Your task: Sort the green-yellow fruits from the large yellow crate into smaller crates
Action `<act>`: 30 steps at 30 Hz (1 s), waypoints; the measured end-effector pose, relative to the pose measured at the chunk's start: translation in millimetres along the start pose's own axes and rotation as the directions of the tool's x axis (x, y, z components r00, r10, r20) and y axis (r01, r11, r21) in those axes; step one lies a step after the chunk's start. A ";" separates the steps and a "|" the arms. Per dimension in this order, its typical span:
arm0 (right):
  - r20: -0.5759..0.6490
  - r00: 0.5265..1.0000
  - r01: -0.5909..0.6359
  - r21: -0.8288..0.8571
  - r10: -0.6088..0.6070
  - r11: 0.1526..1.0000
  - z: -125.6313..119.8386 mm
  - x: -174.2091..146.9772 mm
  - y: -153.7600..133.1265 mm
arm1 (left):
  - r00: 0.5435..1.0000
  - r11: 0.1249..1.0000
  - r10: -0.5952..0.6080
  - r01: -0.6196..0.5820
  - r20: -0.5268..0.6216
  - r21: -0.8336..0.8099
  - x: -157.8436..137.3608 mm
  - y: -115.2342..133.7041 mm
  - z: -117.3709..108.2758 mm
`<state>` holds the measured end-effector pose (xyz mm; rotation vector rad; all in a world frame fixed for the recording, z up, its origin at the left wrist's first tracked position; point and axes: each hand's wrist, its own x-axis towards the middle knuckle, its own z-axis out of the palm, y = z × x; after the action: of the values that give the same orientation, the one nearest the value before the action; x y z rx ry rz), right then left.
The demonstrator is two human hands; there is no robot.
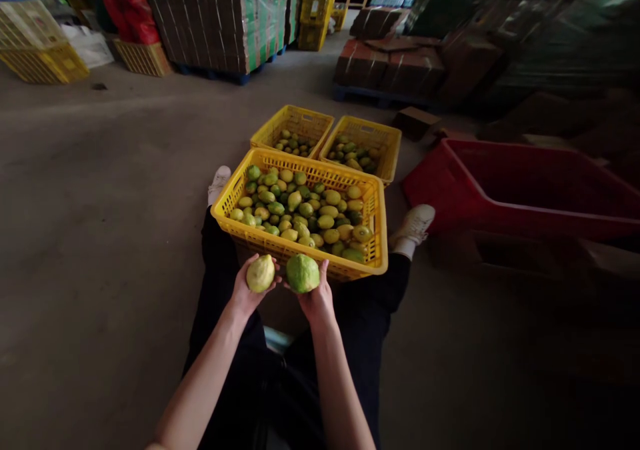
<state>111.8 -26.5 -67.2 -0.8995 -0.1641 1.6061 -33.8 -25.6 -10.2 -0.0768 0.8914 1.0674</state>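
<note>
My left hand [243, 295] is closed around a pale yellow lemon [261, 273], held up in front of my lap. Beside it, my right hand [320, 300] grips a larger green lemon [303, 273] with a bumpy skin. The two fruits are apart, side by side, just short of the near rim of a yellow plastic crate [300, 239]. Many yellow and green lemons [295, 201] lie loose inside that crate, which stands between my legs.
Behind the crate stand two more yellow crates, a left one [313, 118] and a right one [393, 145], each with lemons low inside. A large red tub [450, 197] is on the right. Cardboard boxes [390, 63] on a pallet and wrapped stacks [210, 23] stand farther back.
</note>
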 end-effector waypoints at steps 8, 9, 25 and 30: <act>0.102 0.985 -0.146 0.054 0.140 0.988 19.4 -5.5 -24.4 | 0.999 0.996 0.037 -0.036 0.017 -0.087 2.5 6.5 8.9; 0.119 0.983 -0.143 0.046 0.137 0.989 20.8 -6.0 -26.3 | 0.998 0.994 0.061 -0.058 0.032 -0.092 2.3 7.7 9.7; 0.029 0.984 -0.174 0.033 0.173 0.984 13.4 2.4 -10.8 | 0.999 0.979 0.014 -0.006 0.038 -0.204 11.4 3.2 -6.2; 0.146 0.977 -0.164 0.041 0.156 0.986 12.4 -4.0 -17.1 | 0.999 0.973 0.031 -0.022 0.035 -0.230 6.5 10.1 -6.7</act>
<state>117.3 -21.0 -47.2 -0.7730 -0.1509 1.8178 -44.5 -18.8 -15.4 -0.2375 0.7332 1.1904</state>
